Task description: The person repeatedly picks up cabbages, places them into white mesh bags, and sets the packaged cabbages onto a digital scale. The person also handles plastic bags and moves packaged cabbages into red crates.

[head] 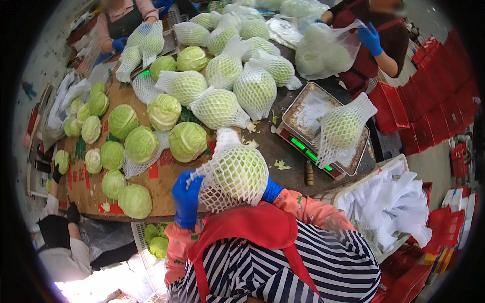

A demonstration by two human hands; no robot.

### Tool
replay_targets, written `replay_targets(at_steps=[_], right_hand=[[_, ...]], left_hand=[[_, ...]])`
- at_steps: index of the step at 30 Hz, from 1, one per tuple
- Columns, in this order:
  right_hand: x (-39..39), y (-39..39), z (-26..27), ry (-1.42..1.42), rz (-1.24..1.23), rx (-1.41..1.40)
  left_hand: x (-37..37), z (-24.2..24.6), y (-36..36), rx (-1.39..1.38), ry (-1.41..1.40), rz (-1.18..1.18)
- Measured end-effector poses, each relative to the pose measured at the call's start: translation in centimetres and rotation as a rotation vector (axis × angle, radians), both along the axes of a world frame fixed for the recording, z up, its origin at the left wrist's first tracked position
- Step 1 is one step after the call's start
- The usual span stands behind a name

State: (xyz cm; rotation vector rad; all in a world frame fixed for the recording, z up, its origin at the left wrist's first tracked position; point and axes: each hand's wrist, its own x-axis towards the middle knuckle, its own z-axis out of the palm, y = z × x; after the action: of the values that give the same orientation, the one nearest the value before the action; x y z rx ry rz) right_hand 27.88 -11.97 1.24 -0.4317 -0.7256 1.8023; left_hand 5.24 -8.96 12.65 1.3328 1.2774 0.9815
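Observation:
My left hand (186,197), in a blue glove, grips the open edge of a white foam net sleeve at the near edge of the table. A green cabbage (242,170) sits inside that foam net. My right hand (272,189), also blue-gloved, is at the right side of the netted cabbage; its fingers are mostly hidden behind the cabbage. Bare cabbages (188,141) lie to the left, and several netted cabbages (219,108) lie beyond. At the right, another netted cabbage (341,127) rests on a digital scale (303,110) with a lit green display.
A knife handle (310,174) lies beside the scale. A bin (403,161) of white foam nets stands at my right, near red crates (420,102). Co-workers stand across the table and at the left; one holds a plastic bag (326,49) of cabbages.

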Motion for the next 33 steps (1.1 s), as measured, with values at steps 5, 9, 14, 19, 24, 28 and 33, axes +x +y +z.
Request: replay_targets(at_steps=[5, 9, 14, 19, 24, 28, 33], right_hand=[[0.3, 0.2, 1.6, 0.063, -0.172, -0.063], [2.9, 2.2, 4.9, 0.027, -0.525, -0.145], [10.0, 3.1, 10.1, 0.437, -0.519, -0.294], [13.2, 1.7, 12.7, -1.222, -1.479, 0.202], [13.9, 1.7, 12.5, -2.206, -1.134, 0.119], [15.3, 0.7, 12.7, -2.051, -1.304, 0.163], [21.4, -7.0, 12.8, -1.864, -1.813, 0.222]], left_hand=[[0.8, 1.2, -1.6, 0.351, 0.141, -0.586], [1.7, 0.6, 0.4, 0.062, -0.496, -0.441], [6.5, 0.8, 4.0, 0.054, -0.321, -0.672], [16.9, -0.5, 6.6, -0.015, -0.34, -0.978], [22.0, -2.6, 6.4, -0.289, -0.284, -1.001], [20.4, -3.5, 4.5, -0.3, -0.117, -1.021], [13.3, -4.5, 2.7, -0.451, -0.137, -0.776]])
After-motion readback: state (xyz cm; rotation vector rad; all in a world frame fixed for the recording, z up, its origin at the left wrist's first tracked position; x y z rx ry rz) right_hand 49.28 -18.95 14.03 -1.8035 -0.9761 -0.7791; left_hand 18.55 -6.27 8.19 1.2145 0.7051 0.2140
